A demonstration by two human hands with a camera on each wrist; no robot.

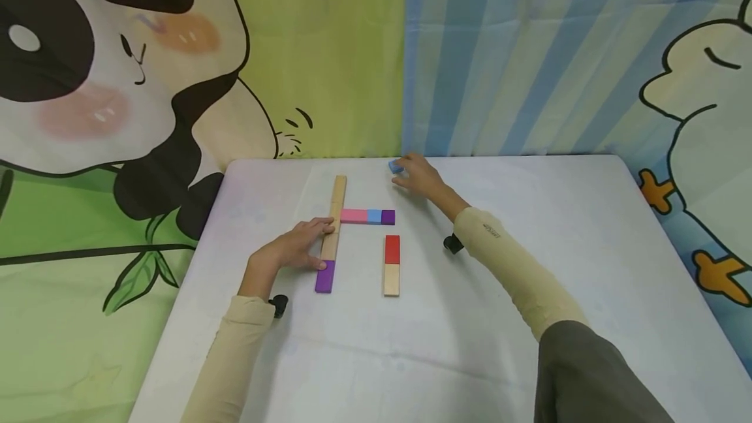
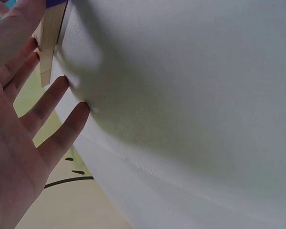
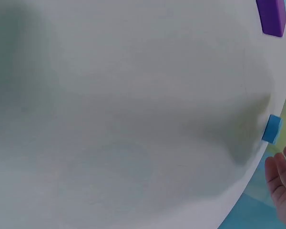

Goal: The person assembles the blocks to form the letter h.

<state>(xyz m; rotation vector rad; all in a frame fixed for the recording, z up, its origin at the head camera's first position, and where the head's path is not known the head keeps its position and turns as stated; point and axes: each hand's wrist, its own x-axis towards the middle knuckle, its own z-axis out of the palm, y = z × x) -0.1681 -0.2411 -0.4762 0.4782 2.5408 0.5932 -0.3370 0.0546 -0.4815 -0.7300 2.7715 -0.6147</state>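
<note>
My left hand (image 1: 296, 243) rests with fingers spread along a column of plain wooden blocks (image 1: 337, 198), which ends in a purple block (image 1: 325, 278) at the near end. In the left wrist view its thumb and fingertips lie beside the wood. A row runs rightward from the column: a pink block (image 1: 354, 215), a light blue block (image 1: 374, 216) and a small purple block (image 1: 388, 217). My right hand (image 1: 422, 177) reaches to the table's far edge, fingers parted around a small blue block (image 1: 395, 166). In the right wrist view, the blue block (image 3: 272, 129) shows beside the fingers.
A red block (image 1: 391, 249) and a plain wooden block (image 1: 391, 281) lie end to end, apart from the column. Everything lies on a white-covered table (image 1: 529, 358). A printed curtain (image 1: 329, 51) hangs right behind its far edge.
</note>
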